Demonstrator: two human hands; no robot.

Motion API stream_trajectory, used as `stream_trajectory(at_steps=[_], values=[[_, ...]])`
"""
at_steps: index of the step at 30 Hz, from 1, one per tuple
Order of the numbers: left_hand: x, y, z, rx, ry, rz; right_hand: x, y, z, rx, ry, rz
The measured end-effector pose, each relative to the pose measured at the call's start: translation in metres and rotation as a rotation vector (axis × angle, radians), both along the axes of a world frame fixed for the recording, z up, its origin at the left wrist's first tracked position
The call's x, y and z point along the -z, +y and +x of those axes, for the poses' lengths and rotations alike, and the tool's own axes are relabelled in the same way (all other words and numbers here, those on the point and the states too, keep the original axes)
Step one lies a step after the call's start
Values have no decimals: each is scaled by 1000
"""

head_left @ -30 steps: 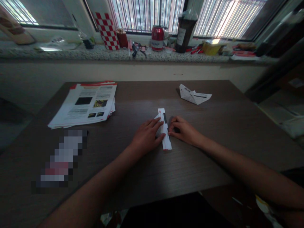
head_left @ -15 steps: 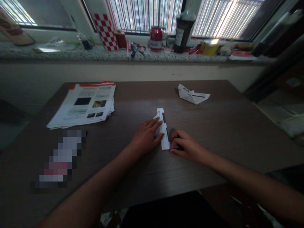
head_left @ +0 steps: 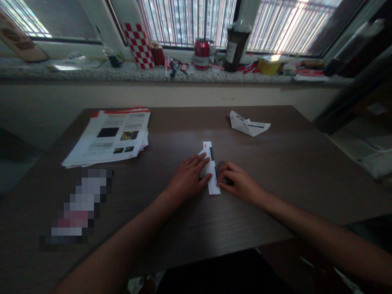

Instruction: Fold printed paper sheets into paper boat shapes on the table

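Observation:
A narrow folded strip of printed paper (head_left: 212, 165) lies on the brown table, with a small angled flap showing under its left side. My left hand (head_left: 188, 173) rests flat across the strip's left part, fingers stretched out and thumb on the paper. At the strip's lower right edge is my right hand (head_left: 237, 179), its fingers curled together and their tips touching the edge; exactly how they grip it is partly hidden. Farther back on the right sits a folded paper boat (head_left: 249, 124), printed like the strip.
A stack of printed sheets (head_left: 105, 139) lies at the back left of the table (head_left: 171, 126). In front of it is a pixelated oblong object (head_left: 79, 204). On the window sill (head_left: 101, 75) stand a red can (head_left: 201, 53), a dark cup (head_left: 235, 49) and a checkered container (head_left: 139, 45).
My right hand has slid a little up along the strip's right edge. My left hand stays on the paper, and the camera view has shifted slightly.

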State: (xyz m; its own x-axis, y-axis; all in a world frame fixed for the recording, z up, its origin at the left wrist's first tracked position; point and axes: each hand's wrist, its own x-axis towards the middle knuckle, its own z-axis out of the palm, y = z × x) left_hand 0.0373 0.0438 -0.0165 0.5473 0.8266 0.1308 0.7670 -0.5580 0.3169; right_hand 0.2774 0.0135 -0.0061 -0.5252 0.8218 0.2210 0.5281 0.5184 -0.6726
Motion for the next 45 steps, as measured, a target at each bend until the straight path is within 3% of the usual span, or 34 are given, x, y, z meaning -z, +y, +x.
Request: stream_trajectory(at_steps=[11,15,21,29,32,39,45], values=[[1,0,0,4,-3,-7,0,-22,9,-68,-54,-42],[2,-1,-4,26,-7,-16,-9,-11,12,-79,-3,-28],[-4,-3,-7,-6,12,21,-13,17,18,59,-65,42],[-4,6,-18,147,10,-18,-18,45,17,140,-71,18],[-1,9,-23,189,23,-49,-18,49,18,140,-75,36],[-6,10,-27,146,72,-44,-10,49,24,138,-130,64],[-2,16,-31,214,32,5,-4,49,25,53,-184,150]])
